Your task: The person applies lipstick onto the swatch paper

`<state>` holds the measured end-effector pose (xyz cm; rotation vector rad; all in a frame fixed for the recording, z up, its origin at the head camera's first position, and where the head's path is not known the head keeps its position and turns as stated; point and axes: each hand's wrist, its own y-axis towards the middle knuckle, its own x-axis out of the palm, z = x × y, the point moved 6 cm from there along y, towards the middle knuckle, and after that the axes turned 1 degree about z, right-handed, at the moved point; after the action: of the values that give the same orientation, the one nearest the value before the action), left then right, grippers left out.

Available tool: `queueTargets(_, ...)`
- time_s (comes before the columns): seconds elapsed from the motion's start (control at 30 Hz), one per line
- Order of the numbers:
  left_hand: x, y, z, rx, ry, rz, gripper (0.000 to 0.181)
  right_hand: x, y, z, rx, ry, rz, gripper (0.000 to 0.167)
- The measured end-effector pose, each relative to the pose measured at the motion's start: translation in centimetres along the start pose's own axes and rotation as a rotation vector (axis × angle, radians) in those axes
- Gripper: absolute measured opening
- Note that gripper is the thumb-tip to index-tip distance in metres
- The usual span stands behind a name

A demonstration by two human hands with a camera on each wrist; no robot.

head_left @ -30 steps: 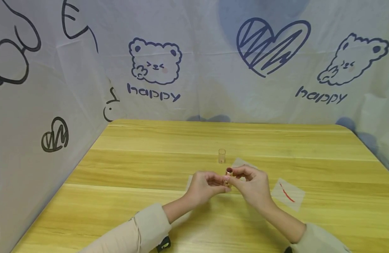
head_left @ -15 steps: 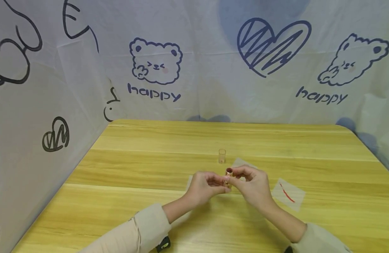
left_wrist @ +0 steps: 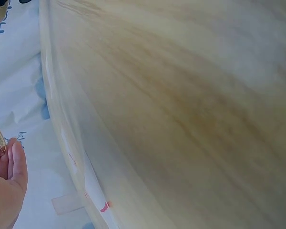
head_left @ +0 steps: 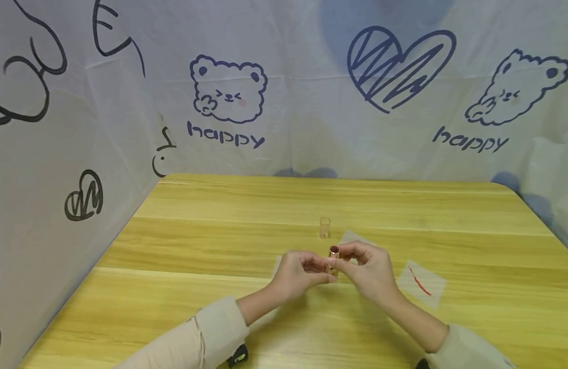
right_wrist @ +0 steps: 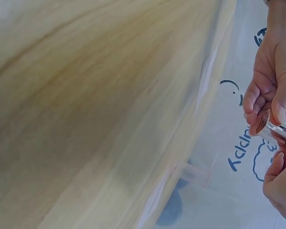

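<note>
Over the middle of the table, both hands hold a rose-gold lipstick tube (head_left: 333,252) upright, its round top facing up. My left hand (head_left: 295,277) pinches the lower part between thumb and fingers. My right hand (head_left: 369,269) pinches it higher up, with the thumb across the front. In the right wrist view the shiny lipstick tube (right_wrist: 281,133) sits between both sets of fingertips. Only the tube's gold end (left_wrist: 0,140) shows in the left wrist view, at the left edge. No lipstick bullet is visible above the rim. Behind the hands stands a clear cap (head_left: 324,228).
A thin paper square (head_left: 421,283) with a red stroke lies right of my right hand. Another pale paper (head_left: 355,237) shows partly behind that hand, and one more paper (head_left: 277,265) is mostly covered by my left hand. Patterned cloth (head_left: 302,102) hangs behind the wooden table (head_left: 196,200).
Both hands keep their grip and place around the lipstick tube. Its top sits very slightly lower and further left than before.
</note>
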<state>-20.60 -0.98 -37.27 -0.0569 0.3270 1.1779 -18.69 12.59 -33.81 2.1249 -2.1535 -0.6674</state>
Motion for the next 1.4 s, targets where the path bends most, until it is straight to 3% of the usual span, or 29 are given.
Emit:
queueTargets(0.27,-0.4,0.1,0.1,0.027,0.030,0.030,0.018,0.2,0.8,0.1,-0.047,-0.051,-0.079,0.013)
queueTargets(0.4,-0.8,0.5,0.4,0.023,0.004,0.057,0.020,0.0,1.6,0.9,0.039,-0.043,-0.138,0.021)
queueTargets(0.5,-1.3,0.7,0.4,0.000,-0.025,0.093,0.022,-0.7,2.6,1.6,0.085,-0.045,-0.119,0.026)
queueTargets(0.67,-2.1,0.6,-0.1,-0.039,-0.030,0.140,0.023,-1.7,4.4,2.4,0.075,-0.067,-0.044,0.030)
queueTargets(1.0,-2.3,0.1,-0.7,-0.054,-0.018,0.137,0.023,-0.7,6.9,4.6,0.089,-0.017,-0.044,0.035)
queueTargets(1.4,-2.3,-0.3,-1.1,-0.042,-0.031,0.129,0.022,0.8,8.4,6.7,0.172,-0.089,-0.132,0.048)
